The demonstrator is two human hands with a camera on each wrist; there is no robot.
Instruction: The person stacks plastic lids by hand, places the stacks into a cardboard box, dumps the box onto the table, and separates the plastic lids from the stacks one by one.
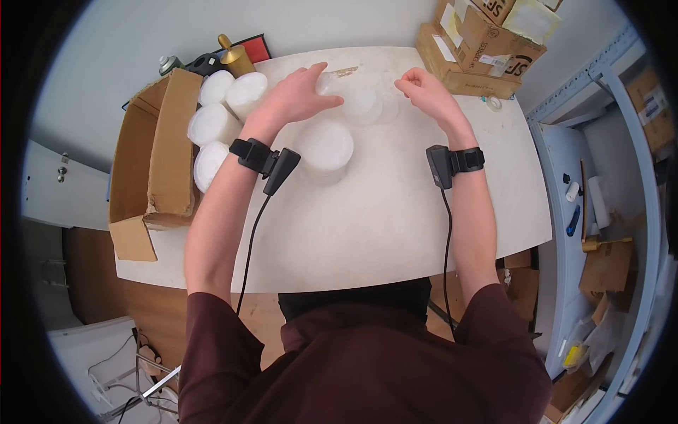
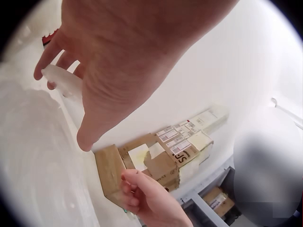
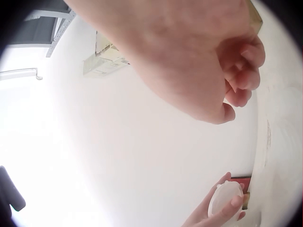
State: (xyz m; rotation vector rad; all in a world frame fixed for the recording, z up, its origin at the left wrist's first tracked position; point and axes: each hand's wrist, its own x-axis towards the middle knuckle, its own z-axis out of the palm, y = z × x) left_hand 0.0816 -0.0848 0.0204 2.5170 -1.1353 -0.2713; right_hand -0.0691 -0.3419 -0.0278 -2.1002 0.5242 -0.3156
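Observation:
My left hand (image 1: 300, 95) holds a small translucent white round piece (image 3: 224, 198), its thumb across the face and the other fingers behind. Part of that piece (image 2: 66, 81) shows past the palm in the left wrist view. Across from it, my right hand (image 1: 429, 95) is raised with its fingers curled in; nothing can be made out in them. Between and below the hands, clear round discs (image 1: 364, 106) lie overlapping on the white table (image 1: 381, 219). A stack of round white lids or containers (image 1: 326, 145) stands nearer the body, below my left hand.
Several white round stacks (image 1: 212, 126) stand beside an open cardboard box (image 1: 169, 141) at the left. Behind them are a brass-coloured object (image 1: 236, 60) and a green-topped can (image 1: 169, 65). Cardboard boxes (image 1: 480, 49) and a tape roll (image 1: 493, 104) occupy the back right corner.

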